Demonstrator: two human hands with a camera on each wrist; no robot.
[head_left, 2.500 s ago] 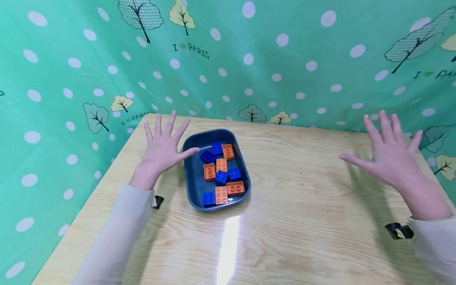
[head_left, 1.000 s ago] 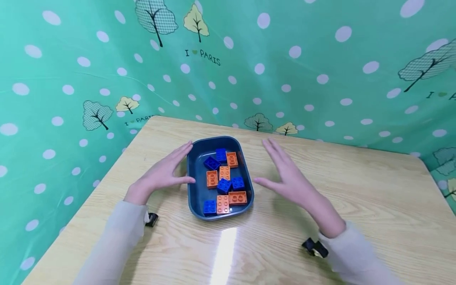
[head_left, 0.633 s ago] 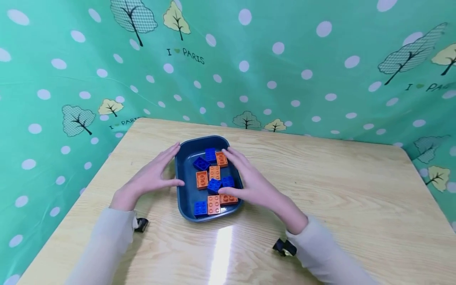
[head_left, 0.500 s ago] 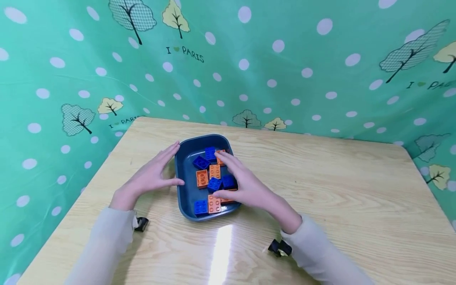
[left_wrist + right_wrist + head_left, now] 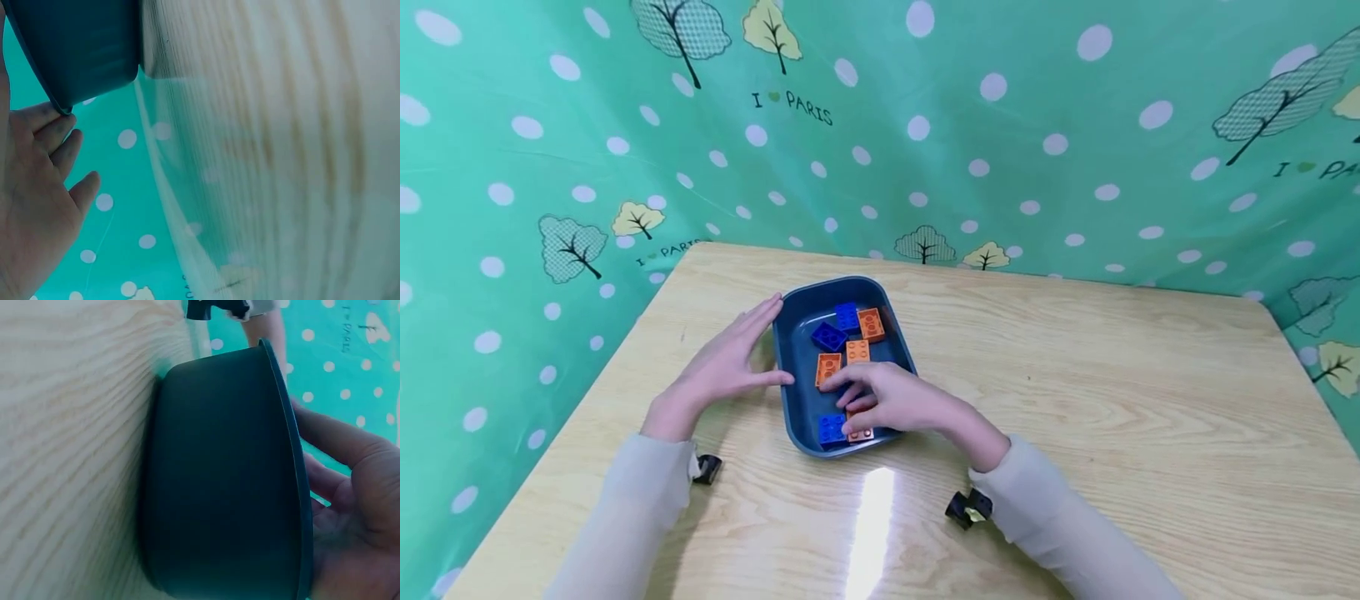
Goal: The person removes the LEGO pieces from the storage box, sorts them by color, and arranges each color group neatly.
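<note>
A dark blue tray point(image 5: 803, 408) with several bricks in it stands on the table. My left hand point(image 5: 722, 367) is at its left side, fingers extended along the rim and thumb apart from them; in the left wrist view the fingertips point(image 5: 55, 128) meet the rim's corner. My right hand point(image 5: 898, 398) reaches over the right wall into the tray, fingers bent down over the bricks, thumb and index finger apart. Beneath it, a blue brick and an orange brick point(image 5: 861, 434) are partly hidden. Close by lie another orange brick point(image 5: 828, 368) and a blue brick point(image 5: 831, 428). The right wrist view shows the tray's outer wall point(image 5: 219, 475), which hides the bricks.
More bricks lie at the tray's far end, among them a blue one point(image 5: 829, 337) and an orange one point(image 5: 871, 324). The wooden table point(image 5: 1075, 400) extends right. A green dotted cloth point(image 5: 1037, 100) hangs behind it. Black mounts point(image 5: 968, 508) sit under the sleeves.
Both spread hands came in to the tray. My left hand settled at the left rim; my right moved left over the tray, then lowered with fingers bending among the near bricks.
</note>
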